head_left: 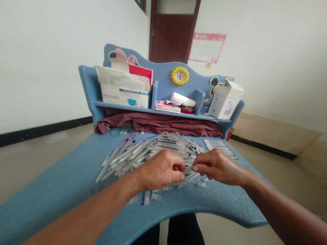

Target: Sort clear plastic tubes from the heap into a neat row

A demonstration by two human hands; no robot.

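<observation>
Hands together | left hand (160,170), right hand (217,166) pinching a clear plastic strip (188,169), half hidden | heaped strips (143,154) beyond, on blue bench (63,173)

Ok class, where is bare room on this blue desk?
Bare blue desktop lies left of the pile of plastic sticks. It is crowded around the left hand and right hand, back to the checked cloth.

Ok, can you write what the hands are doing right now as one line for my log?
left hand: holds slim plastic piece | right hand: pinches same piece | nearby: heap of plastic pieces | surface: blue desk
</observation>
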